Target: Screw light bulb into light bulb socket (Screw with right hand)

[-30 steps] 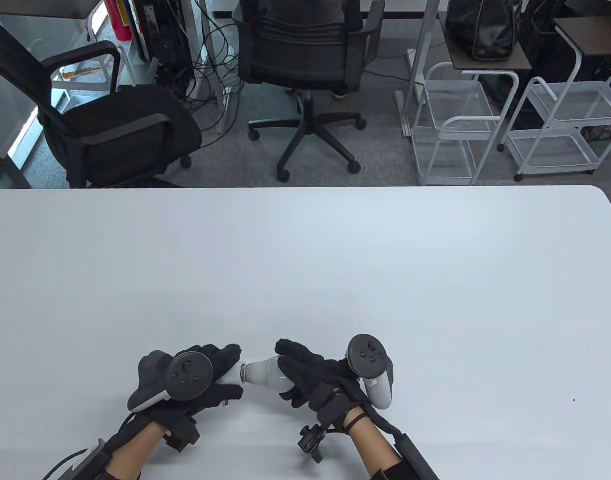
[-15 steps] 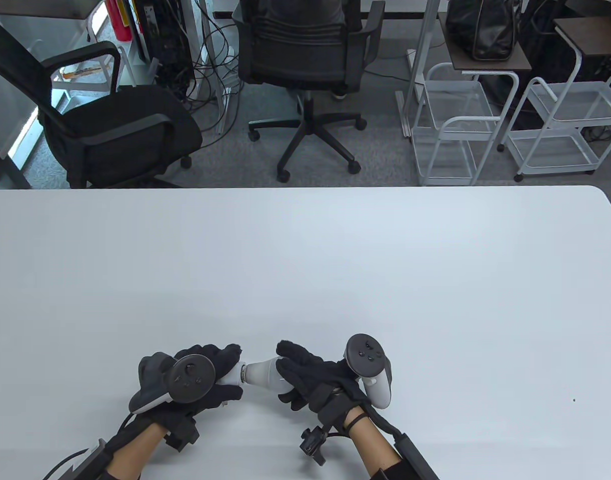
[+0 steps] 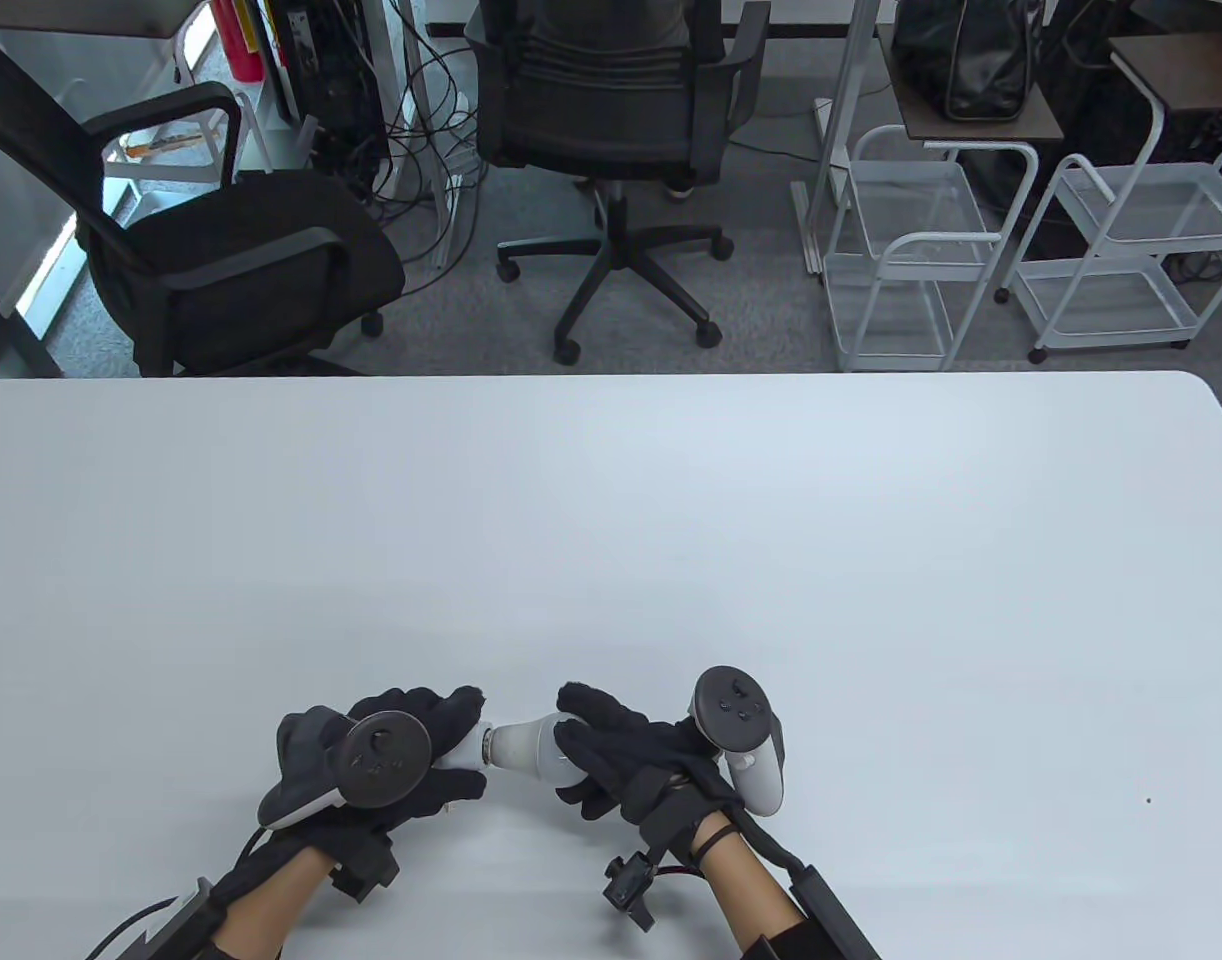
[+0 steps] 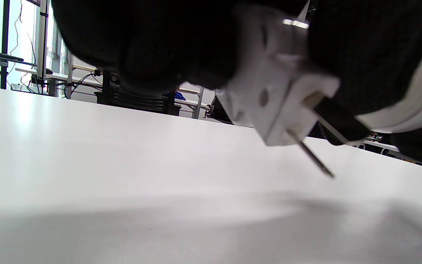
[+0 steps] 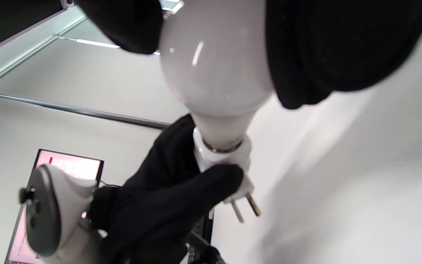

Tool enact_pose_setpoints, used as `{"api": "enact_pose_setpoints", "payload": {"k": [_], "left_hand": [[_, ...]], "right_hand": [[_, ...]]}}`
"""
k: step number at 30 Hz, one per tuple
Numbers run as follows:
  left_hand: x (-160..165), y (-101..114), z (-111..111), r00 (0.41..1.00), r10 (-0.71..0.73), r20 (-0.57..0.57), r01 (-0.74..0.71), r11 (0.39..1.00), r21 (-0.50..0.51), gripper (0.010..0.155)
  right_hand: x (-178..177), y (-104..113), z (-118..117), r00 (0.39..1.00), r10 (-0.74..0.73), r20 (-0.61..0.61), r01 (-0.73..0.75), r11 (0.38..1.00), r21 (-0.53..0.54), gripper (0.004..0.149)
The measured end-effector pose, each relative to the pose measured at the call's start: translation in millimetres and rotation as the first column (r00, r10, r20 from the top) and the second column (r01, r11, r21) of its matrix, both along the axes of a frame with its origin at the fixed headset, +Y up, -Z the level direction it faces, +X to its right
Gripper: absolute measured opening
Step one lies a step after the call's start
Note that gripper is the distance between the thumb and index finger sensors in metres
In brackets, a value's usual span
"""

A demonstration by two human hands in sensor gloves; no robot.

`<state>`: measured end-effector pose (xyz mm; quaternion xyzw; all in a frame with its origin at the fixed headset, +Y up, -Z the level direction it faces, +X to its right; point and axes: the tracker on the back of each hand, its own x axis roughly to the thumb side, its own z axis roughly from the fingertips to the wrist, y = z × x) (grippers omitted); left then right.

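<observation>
A white light bulb (image 3: pixel 529 746) lies level above the table's near edge, its metal base set in a white plug-in socket (image 3: pixel 461 752). My left hand (image 3: pixel 426 745) grips the socket; its two metal prongs (image 4: pixel 311 156) point down at the table in the left wrist view. My right hand (image 3: pixel 596 745) grips the bulb's round end, fingers wrapped around the glass (image 5: pixel 214 62). In the right wrist view the bulb's neck meets the socket (image 5: pixel 225 157), held by the left glove (image 5: pixel 174 198).
The white table (image 3: pixel 611 540) stretches wide beyond the hands. Office chairs (image 3: pixel 611 110) and white wire carts (image 3: pixel 911 270) stand on the floor past its far edge.
Almost nothing differs. My right hand has shifted very slightly on the bulb; the left hand and socket hold still.
</observation>
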<state>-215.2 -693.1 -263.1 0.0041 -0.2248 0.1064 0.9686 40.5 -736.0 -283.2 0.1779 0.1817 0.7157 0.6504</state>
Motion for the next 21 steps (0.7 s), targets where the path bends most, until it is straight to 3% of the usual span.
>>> {"api": "enact_pose_setpoints", "payload": {"k": [5, 10, 16, 21], "left_hand": [[1.1, -1.2, 0.2, 1.0, 0.011, 0.011, -0.01, 1.0, -0.026, 0.075], [0.7, 0.3, 1.0, 1.0, 0.007, 0.006, -0.007, 1.0, -0.008, 0.075], [5.3, 0.3, 3.1, 1.0, -0.028, 0.009, 0.027, 0.999, 0.024, 0.076], [5.7, 2.5, 3.3, 1.0, -0.013, 0.006, 0.013, 0.999, 0.033, 0.076]], "right_hand": [[3.0, 1.1, 0.0, 0.999, 0.03, 0.038, -0.03, 1.0, -0.006, 0.054], [0.2, 0.5, 1.4, 0.998, 0.035, -0.054, -0.035, 0.999, -0.008, 0.066], [0.5, 1.7, 1.6, 0.999, 0.042, -0.028, -0.044, 0.997, -0.067, 0.059], [0.9, 4.5, 3.8, 0.999, 0.027, -0.031, -0.026, 0.999, 0.023, 0.064]]}}
